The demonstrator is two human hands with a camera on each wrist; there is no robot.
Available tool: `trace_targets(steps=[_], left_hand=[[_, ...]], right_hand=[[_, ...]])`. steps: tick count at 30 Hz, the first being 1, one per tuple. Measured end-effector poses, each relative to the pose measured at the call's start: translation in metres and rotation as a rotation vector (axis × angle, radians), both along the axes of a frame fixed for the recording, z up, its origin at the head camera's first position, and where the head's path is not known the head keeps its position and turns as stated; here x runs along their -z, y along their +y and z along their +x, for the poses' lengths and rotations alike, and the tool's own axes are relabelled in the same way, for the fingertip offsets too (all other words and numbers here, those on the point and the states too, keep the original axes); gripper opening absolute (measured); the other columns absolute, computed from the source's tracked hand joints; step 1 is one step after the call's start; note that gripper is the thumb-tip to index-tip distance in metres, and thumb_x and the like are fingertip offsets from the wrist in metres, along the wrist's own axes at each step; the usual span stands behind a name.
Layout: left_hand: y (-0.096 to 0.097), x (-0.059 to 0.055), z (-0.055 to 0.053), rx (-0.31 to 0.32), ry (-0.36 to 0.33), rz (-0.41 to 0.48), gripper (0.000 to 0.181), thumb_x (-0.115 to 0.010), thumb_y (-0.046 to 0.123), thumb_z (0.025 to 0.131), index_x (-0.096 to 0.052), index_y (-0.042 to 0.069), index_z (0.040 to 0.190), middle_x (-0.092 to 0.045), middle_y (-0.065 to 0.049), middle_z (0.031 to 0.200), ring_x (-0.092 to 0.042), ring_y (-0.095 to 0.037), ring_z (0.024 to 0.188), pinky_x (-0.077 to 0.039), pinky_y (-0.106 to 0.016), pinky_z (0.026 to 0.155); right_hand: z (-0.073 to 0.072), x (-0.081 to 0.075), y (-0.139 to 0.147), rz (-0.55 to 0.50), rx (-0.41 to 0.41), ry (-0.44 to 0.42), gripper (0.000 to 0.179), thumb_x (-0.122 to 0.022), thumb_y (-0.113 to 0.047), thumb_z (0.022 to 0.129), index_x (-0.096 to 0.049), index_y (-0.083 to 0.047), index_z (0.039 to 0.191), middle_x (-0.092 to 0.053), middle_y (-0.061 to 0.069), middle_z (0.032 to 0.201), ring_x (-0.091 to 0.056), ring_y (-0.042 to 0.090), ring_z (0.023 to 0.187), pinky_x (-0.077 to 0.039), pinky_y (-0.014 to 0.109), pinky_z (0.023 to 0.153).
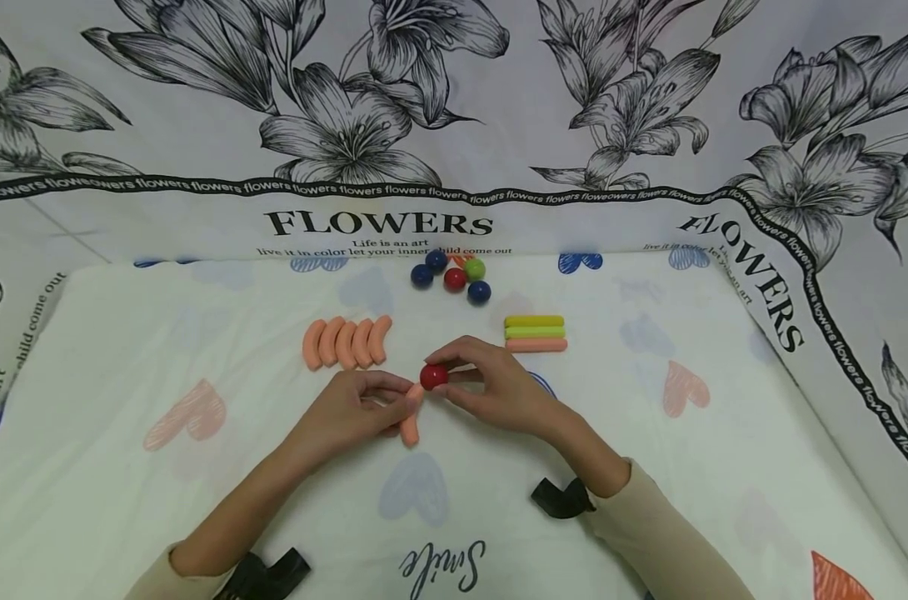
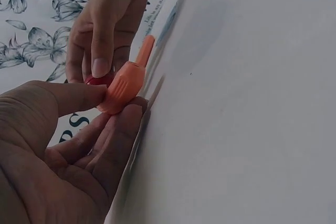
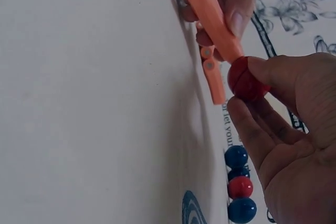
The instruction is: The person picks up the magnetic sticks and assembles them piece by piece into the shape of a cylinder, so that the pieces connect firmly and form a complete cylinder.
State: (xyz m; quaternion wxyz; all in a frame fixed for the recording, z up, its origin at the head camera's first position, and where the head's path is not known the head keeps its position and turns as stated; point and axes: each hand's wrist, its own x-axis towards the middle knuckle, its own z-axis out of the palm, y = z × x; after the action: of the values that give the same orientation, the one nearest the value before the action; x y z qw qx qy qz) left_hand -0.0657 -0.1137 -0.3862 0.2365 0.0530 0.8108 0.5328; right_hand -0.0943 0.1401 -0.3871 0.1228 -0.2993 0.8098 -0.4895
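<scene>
In the head view my left hand pinches a curved orange rod between thumb and fingers, over the cloth. A small metal disc shows on the near end of the rod in the right wrist view. My right hand holds a glossy red ball by thumb and fingertips. The red ball meets the other end of the rod. From the left wrist, the ball is mostly hidden behind the thumb and the orange rod.
A row of several curved orange rods lies beyond my left hand. Blue, red and green balls cluster at the back. Straight yellow, green and orange rods lie together behind my right hand. A heart-printed white cloth covers the surface.
</scene>
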Motion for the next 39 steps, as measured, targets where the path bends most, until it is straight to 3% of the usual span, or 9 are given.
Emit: trace_targets(steps=[10,16,25,31,37,39], left_hand=[[0.001,0.004,-0.001,0.04,-0.066,0.052,0.048,-0.074,0.045,0.099,-0.072,0.01,0.131,-0.081,-0.004,0.108,-0.079,-0.015,0.085,-0.061,-0.028,0.08],[-0.001,0.01,-0.002,0.092,-0.121,0.135,0.049,-0.07,0.043,0.102,-0.069,0.006,0.134,-0.083,-0.008,0.098,-0.079,-0.015,0.094,-0.064,-0.028,0.083],[0.0,0.008,-0.004,0.062,-0.107,0.063,0.048,-0.072,0.045,0.1,-0.073,0.007,0.13,-0.082,-0.005,0.101,-0.079,-0.013,0.087,-0.063,-0.028,0.08],[0.001,0.009,-0.004,0.037,-0.12,0.074,0.046,-0.074,0.041,0.099,-0.073,0.006,0.128,-0.082,-0.005,0.1,-0.077,-0.013,0.084,-0.063,-0.027,0.078],[0.001,0.012,-0.003,0.025,-0.148,0.125,0.043,-0.076,0.037,0.099,-0.072,0.005,0.126,-0.081,-0.007,0.1,-0.077,-0.015,0.085,-0.064,-0.028,0.078],[0.0,0.012,-0.003,0.024,-0.158,0.131,0.043,-0.076,0.038,0.099,-0.072,0.005,0.126,-0.081,-0.007,0.1,-0.077,-0.015,0.085,-0.064,-0.028,0.079]], right_hand=[[0.001,0.001,-0.001,-0.013,-0.004,-0.029,0.036,-0.074,-0.004,0.098,-0.068,-0.012,0.132,-0.068,0.003,0.126,-0.069,0.015,0.121,-0.058,0.03,0.104],[0.002,0.003,-0.003,-0.032,-0.013,-0.047,0.036,-0.073,-0.003,0.098,-0.068,-0.009,0.134,-0.069,0.005,0.128,-0.068,0.017,0.121,-0.057,0.03,0.105],[-0.005,-0.002,-0.003,0.018,-0.024,0.007,0.033,-0.072,-0.008,0.101,-0.068,-0.008,0.133,-0.069,0.004,0.128,-0.068,0.017,0.122,-0.057,0.03,0.106],[-0.022,-0.018,0.002,0.066,0.041,0.096,0.031,-0.068,-0.013,0.104,-0.068,-0.005,0.134,-0.069,0.012,0.132,-0.067,0.028,0.128,-0.056,0.036,0.11],[-0.046,-0.038,0.008,0.197,0.19,0.256,0.033,-0.069,-0.016,0.102,-0.07,-0.006,0.134,-0.07,0.012,0.132,-0.069,0.031,0.126,-0.056,0.044,0.109],[-0.053,-0.04,0.011,0.228,0.24,0.27,0.034,-0.069,-0.017,0.103,-0.069,-0.006,0.135,-0.069,0.012,0.134,-0.067,0.032,0.127,-0.055,0.046,0.11]])
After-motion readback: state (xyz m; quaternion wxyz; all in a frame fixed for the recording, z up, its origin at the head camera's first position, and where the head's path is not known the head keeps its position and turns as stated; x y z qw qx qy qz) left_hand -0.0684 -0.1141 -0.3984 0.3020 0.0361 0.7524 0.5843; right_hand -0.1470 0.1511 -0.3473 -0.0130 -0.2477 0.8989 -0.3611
